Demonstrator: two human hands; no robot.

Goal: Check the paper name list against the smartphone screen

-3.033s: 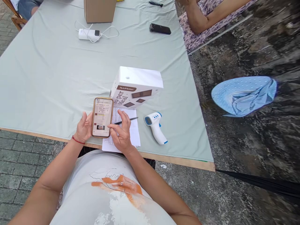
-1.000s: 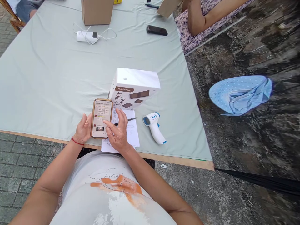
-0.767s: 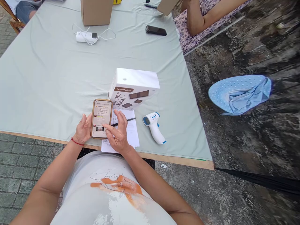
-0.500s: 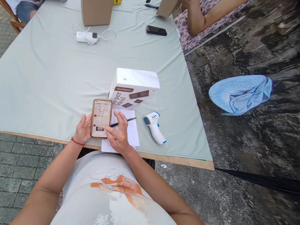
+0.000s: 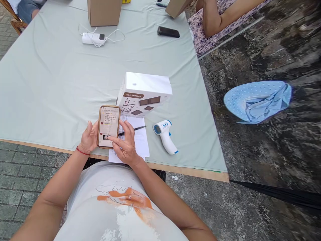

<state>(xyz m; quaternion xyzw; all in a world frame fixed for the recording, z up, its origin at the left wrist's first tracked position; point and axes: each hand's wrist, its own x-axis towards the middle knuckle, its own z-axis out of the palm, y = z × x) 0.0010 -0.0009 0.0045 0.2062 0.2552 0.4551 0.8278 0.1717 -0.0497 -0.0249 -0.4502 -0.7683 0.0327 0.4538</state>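
Note:
My left hand (image 5: pixel 88 138) holds a smartphone (image 5: pixel 108 124) in a gold-brown case, gripping its left edge, with the lit screen facing me. Text and small pictures show on the screen. My right hand (image 5: pixel 126 144) holds nothing; its index finger reaches over the lower screen, at a small picture, and the other fingers are spread. Beneath the hands lie printed sheets of paper (image 5: pixel 140 142) with a black pen (image 5: pixel 137 128) across them. Behind the phone stands a white NutriMotion Super Meal box (image 5: pixel 147 83). Right of the papers lies a white and blue infrared thermometer (image 5: pixel 165 137).
Farther back on the cloth-covered table (image 5: pixel 57 77) are a white device with a cable (image 5: pixel 91 38), a cardboard box (image 5: pixel 104 12) and a black oblong object (image 5: pixel 168 31). A person's arm (image 5: pixel 213 20) rests at the far right. A blue sun hat (image 5: pixel 258 100) lies beyond the table's right edge.
My right hand has shifted slightly left, its index finger moving a little across the lower screen. The on-screen content looks slightly scrolled. The left hand keeps its hold on the phone.

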